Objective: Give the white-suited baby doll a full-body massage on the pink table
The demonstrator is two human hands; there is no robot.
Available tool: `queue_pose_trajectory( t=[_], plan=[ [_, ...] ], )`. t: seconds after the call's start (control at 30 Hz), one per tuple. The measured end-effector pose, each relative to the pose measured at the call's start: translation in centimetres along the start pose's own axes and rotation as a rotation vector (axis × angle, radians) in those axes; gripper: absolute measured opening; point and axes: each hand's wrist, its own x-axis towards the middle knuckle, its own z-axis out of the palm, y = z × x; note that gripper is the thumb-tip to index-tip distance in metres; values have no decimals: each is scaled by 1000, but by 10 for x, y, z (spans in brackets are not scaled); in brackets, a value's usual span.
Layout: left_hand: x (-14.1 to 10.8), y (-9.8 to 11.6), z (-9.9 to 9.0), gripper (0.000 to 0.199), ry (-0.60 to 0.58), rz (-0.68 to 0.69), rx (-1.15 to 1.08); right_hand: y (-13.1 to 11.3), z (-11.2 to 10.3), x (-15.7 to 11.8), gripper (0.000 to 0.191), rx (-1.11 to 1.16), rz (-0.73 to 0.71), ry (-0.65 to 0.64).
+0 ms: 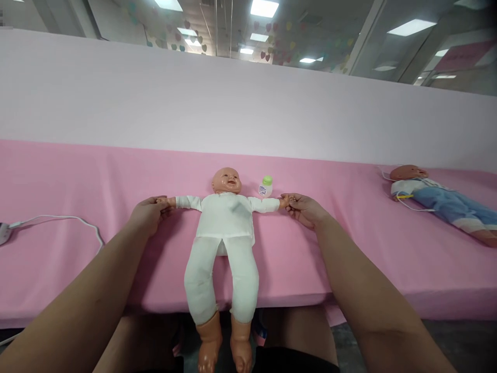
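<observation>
One left hand (150, 211), one right hand (305, 208): fingers closed round doll's (225, 217) hands, arms outspread; stretch best gentle, level, even.

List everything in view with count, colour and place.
Central doll: one, white clothes, centre, legs over edge.
Bottle: one, whitish, green cap, beside its head.
Side doll: one, blue and white, far right.
Cable: one, white, left.
Block: one, white, left edge.
Cover: one, pink, beneath dolls.
Wall: one, white, behind.
Hearts: several, mixed colours, top.
Ceiling lights: several, white, top.
Left grip: one, bare, holding central doll's hand.
Right grip: one, bare, holding its other hand.
Forearms: two, bare, nearest.
Legs: two, bare, below.
</observation>
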Motion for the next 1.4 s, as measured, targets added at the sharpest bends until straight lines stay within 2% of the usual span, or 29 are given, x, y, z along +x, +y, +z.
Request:
queue_pose_trajectory(
  t=[0.1, 0.23, 0.4, 0.53, 0.77, 0.87, 1.03, 1.1, 1.2, 1.4],
  plan=[
    [-2, -1, -1, 17, -47, -2, -37, 2, 0, -2, 35, -32, 6, -66],
    [0, -4, -4, 16, -98, 35, 1, 5, 2, 0, 40, -127, 0, -18],
    [5, -8, -4, 18, -35, 10, 2, 8, 4, 6, 43, -227, -35, 88],
    [2, -3, 0, 13, 12, -17, -8, 9, 6, 8, 40, -268, -45, 163],
    [-3, 2, 2, 16, 36, -68, -43, 7, 8, 8, 25, -244, 25, 248],
    [-2, 0, 0, 24, 0, -70, -79, 5, 5, 6, 24, -193, 55, 205],
    [-3, 0, -3, 26, -61, -38, -76, 2, -3, 0, 33, -144, 78, -33],
    [-3, 0, -5, 30, -108, -22, -51, 1, -4, -3, 38, -169, 64, -72],
    [-2, -2, -7, 35, -135, -4, -12, 1, -2, -4, 40, -219, 39, -74],
    [4, -8, -7, 26, -50, -15, 17, 4, 1, -1, 47, -241, 26, 5]
  ],
)
